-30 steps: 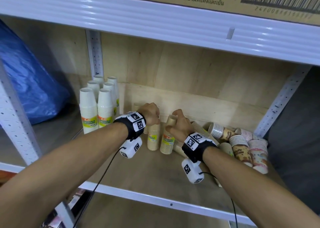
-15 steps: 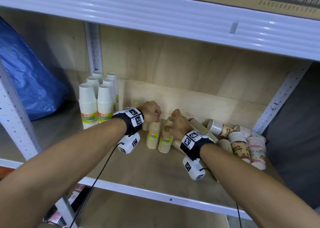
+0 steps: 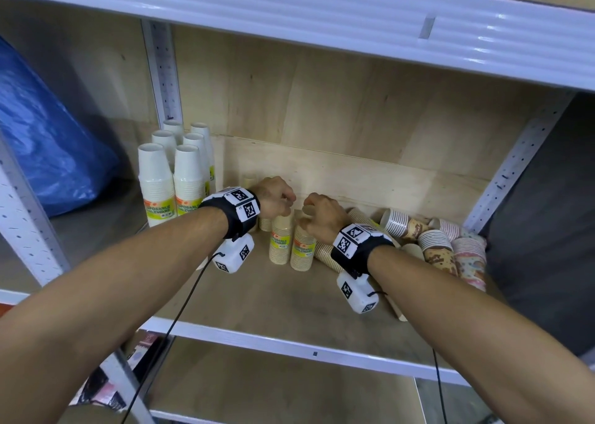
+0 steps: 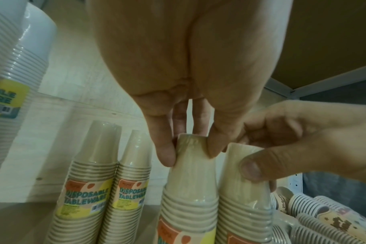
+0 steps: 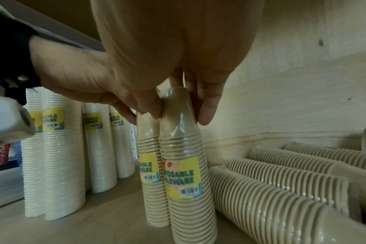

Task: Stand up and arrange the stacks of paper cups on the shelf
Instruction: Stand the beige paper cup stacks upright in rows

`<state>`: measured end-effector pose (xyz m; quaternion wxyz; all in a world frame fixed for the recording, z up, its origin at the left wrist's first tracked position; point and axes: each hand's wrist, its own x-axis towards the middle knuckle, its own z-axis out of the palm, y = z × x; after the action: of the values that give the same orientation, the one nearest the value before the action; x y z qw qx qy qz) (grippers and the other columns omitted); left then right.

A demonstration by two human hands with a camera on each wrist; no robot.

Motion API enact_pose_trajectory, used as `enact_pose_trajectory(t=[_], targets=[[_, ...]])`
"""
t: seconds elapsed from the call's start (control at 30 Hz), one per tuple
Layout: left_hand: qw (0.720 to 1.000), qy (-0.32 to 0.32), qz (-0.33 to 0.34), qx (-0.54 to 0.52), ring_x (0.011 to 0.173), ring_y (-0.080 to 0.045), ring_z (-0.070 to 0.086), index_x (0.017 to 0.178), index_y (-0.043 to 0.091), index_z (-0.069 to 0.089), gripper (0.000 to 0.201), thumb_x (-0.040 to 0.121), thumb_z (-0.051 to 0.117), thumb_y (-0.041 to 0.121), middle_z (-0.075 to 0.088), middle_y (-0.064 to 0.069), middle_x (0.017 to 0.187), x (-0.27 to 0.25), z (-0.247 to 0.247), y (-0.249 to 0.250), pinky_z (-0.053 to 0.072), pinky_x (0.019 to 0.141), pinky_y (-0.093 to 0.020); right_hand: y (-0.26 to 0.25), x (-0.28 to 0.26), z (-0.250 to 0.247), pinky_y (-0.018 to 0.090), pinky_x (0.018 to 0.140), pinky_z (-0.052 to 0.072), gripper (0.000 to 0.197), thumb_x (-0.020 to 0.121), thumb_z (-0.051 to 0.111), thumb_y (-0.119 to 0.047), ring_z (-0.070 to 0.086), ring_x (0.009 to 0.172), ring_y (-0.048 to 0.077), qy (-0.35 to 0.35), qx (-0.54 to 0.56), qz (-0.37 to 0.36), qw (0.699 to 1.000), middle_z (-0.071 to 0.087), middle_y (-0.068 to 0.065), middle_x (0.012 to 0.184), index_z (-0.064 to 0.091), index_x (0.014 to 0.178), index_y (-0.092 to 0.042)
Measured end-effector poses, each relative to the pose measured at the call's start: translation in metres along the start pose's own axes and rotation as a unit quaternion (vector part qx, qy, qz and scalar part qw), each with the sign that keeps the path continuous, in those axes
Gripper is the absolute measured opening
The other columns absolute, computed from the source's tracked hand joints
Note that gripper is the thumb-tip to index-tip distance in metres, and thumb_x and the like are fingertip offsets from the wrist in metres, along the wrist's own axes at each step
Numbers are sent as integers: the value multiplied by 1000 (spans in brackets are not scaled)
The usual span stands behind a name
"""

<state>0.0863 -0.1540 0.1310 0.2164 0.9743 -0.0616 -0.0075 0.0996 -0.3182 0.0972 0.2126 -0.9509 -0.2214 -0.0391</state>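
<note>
Two beige wrapped cup stacks stand upright side by side on the wooden shelf (image 3: 244, 298). My left hand (image 3: 288, 209) pinches the top of the left beige stack (image 3: 280, 243) from above, its hold plain in the left wrist view (image 4: 191, 148). My right hand (image 3: 306, 217) grips the top of the right beige stack (image 3: 302, 249) with thumb and fingers, seen close in the right wrist view (image 5: 179, 113). The two stacks touch along their sides (image 5: 157, 165). Two more upright beige stacks (image 4: 88, 181) stand behind them.
Several tall white cup stacks (image 3: 174, 179) stand at the back left. Beige stacks (image 5: 272, 198) lie on their sides right of my hands, with patterned stacks (image 3: 444, 249) tumbled beyond them by the right post. A blue bag (image 3: 48, 140) fills the neighbouring bay. The upper shelf beam (image 3: 289, 11) runs close overhead.
My hands have drawn closer together, bringing the two held beige stacks from slightly apart to touching. Both grips stay on the tops.
</note>
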Motion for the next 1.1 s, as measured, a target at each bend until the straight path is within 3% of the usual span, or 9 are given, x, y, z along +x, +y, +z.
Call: enact_pose_trajectory(t=[0.23, 0.5, 0.67, 0.8, 0.9, 1.1], targets=[[1000, -3, 3, 5, 109, -18, 57, 123, 12, 67, 37, 86, 69, 15, 63, -3, 122, 0, -3, 0, 42, 81, -23, -1, 1, -3, 25, 77, 42, 37, 83, 65, -24, 60, 111, 23, 3, 12, -1, 1000, 65, 5, 119, 59, 118, -14], [999, 10, -23, 22, 106, -19, 57, 120, 19, 66, 37, 84, 71, 13, 58, -1, 118, -2, -14, -7, 43, 78, -24, -16, 12, -7, 37, 89, 53, 39, 82, 67, -22, 60, 113, 25, -11, 37, -18, 999, 64, 8, 123, 59, 119, -14], [998, 31, -55, 19, 105, -21, 60, 115, 16, 68, 30, 85, 71, 12, 62, -4, 118, -6, -21, -18, 50, 81, -27, -27, 22, -3, 34, 91, 51, 38, 84, 65, -18, 59, 115, 27, -11, 50, -31, 998, 63, 9, 124, 57, 121, -11], [996, 41, -80, 28, 104, -22, 61, 112, 14, 68, 26, 87, 67, 8, 63, -4, 115, -6, -22, -27, 46, 76, -25, -38, 32, 5, 27, 84, 46, 41, 85, 65, -17, 58, 115, 27, -10, 59, -30, 998, 61, 10, 127, 56, 124, -12], [992, 54, -101, 54, 99, -23, 61, 102, 17, 67, 17, 88, 64, 9, 63, -4, 114, -5, -19, -36, 45, 72, -27, -45, 39, 11, 29, 89, 46, 43, 86, 65, -17, 57, 118, 28, -9, 62, -33, 998, 59, 9, 130, 54, 128, -13], [984, 93, -125, 91, 101, -27, 61, 102, 12, 68, 18, 89, 58, 6, 64, -8, 112, -1, -14, -47, 47, 73, -29, -50, 51, 19, 34, 95, 49, 43, 86, 64, -17, 56, 119, 29, -9, 69, -39, 997, 59, 9, 131, 55, 127, -13]])
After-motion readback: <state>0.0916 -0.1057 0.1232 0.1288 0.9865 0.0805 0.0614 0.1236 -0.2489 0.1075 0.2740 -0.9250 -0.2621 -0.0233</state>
